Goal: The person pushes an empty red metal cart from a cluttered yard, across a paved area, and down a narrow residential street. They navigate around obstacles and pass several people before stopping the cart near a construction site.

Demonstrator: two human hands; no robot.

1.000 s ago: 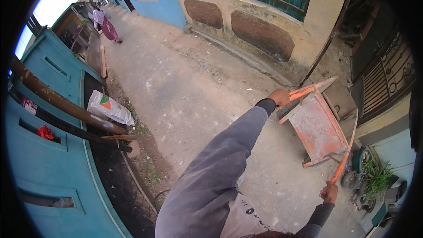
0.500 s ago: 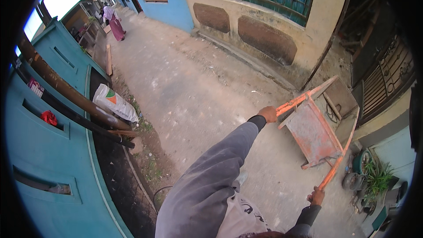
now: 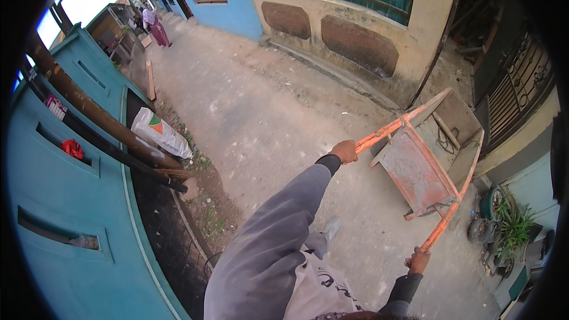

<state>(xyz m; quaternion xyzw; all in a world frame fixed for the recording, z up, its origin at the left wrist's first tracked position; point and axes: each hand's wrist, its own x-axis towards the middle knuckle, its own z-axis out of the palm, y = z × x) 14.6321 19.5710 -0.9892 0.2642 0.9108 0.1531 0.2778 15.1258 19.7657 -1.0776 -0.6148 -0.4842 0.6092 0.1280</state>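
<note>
A worn orange wheelbarrow (image 3: 416, 170) stands at a slant in front of me, to the right. My left hand (image 3: 344, 152) is closed round the end of its left handle, my arm stretched out in a grey sleeve. Lower down, my right hand (image 3: 418, 261) grips the end of the other orange handle. In the wheelbarrow's tray lie a short wooden stick (image 3: 446, 130) and a dark loop of cord or wire (image 3: 444, 142). The wheel is hidden from view.
A gate (image 3: 515, 104) and a cream wall (image 3: 355, 38) border the wheelbarrow. Potted plants (image 3: 514, 225) stand at right. Along the teal wall (image 3: 56, 184) lie a white sack (image 3: 160, 133) and a plank (image 3: 150, 80). A person (image 3: 156, 26) is farther up the lane.
Both hands and the handles have shifted slightly left and upward in view. The wheelbarrow's tray sits a little higher in the picture. My foot shows more clearly below.
</note>
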